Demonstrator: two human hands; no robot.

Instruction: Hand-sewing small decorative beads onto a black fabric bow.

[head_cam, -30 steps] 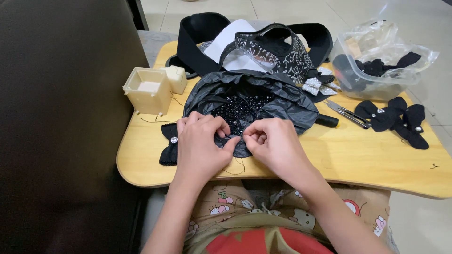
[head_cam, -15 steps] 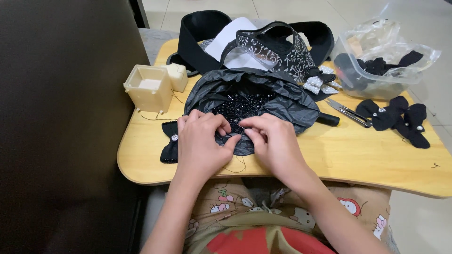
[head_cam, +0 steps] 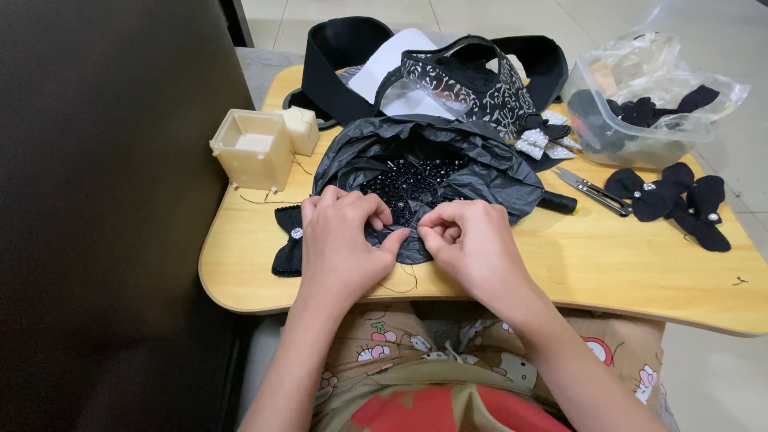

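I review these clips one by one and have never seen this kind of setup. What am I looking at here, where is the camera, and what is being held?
No machine here: a person works with two bare hands. The single camera sits on their head and looks down at a wooden lap table.

The left hand and right hand meet at the near edge of a black plastic bag that holds small black beads. Both pinch something small between the fingertips; I cannot tell what, though a thin thread trails below.

Around them lie a cream box, black bows, small snips, a clear tub and a patterned bag.
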